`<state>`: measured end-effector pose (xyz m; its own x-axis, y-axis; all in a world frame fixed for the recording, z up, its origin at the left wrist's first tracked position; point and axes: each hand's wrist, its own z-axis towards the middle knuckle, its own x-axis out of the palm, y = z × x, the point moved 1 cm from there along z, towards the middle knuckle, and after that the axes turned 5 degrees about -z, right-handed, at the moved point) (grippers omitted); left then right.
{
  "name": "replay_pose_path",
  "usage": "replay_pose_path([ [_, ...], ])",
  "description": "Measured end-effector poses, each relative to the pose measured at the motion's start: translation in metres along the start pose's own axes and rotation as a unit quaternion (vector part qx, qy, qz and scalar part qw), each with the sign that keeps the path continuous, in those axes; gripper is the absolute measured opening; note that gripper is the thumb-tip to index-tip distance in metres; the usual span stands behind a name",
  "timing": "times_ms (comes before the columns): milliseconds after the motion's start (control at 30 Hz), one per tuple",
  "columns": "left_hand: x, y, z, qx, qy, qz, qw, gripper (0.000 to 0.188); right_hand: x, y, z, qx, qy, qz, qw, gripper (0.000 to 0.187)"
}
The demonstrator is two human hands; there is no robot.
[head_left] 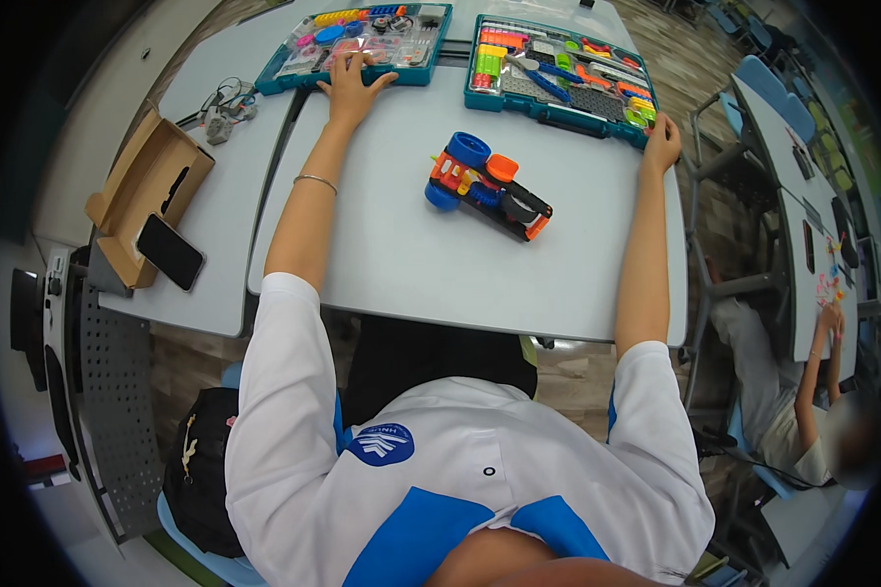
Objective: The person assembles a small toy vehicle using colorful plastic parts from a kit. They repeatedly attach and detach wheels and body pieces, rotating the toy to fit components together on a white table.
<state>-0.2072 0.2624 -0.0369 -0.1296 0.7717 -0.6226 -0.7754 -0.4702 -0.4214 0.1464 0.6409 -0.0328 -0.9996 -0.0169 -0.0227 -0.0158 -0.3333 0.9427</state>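
Note:
My left hand (pixel 355 90) lies with fingers spread on the near edge of a teal case (pixel 418 75) of building parts. Its compartments hold blue, pink and yellow pieces. At the far right, my right hand (pixel 664 145) has its fingers closed on the near right corner of a second teal case (pixel 519 106). Blue-handled pliers (pixel 548 86) rest on top of that case's contents, among green, orange and grey pieces. Between my arms, a small toy vehicle (pixel 485 188) of black, orange and blue parts stands on the white table (pixel 431 274), touched by neither hand.
On the left-hand table are an open cardboard box (pixel 132 196), a dark phone (pixel 170 251) leaning on its edge, and a grey motor with wires (pixel 220 125). A black backpack (pixel 201 470) is on a chair at lower left. Another person (pixel 803 430) works at a right-hand table.

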Motion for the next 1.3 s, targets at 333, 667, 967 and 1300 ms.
replay_pose_path([
  [333,-0.022,-0.071,-0.034,0.158,-0.07,-0.076,0.982,0.029,0.007,0.05,-0.053,-0.384,-0.065,-0.199,0.899,0.016],
  [667,-0.041,-0.145,-0.074,-0.08,0.408,-0.475,0.776,0.054,-0.029,0.125,-0.203,-0.191,0.591,-0.002,0.784,0.067],
  [967,-0.047,-0.142,-0.071,-0.119,0.496,-0.539,0.671,0.057,-0.028,0.123,-0.194,-0.209,0.495,-0.128,0.833,0.068],
  [1300,-0.038,-0.164,-0.085,-0.253,0.403,-0.601,0.642,0.044,-0.022,0.109,-0.186,0.031,0.472,0.01,0.881,0.053],
])
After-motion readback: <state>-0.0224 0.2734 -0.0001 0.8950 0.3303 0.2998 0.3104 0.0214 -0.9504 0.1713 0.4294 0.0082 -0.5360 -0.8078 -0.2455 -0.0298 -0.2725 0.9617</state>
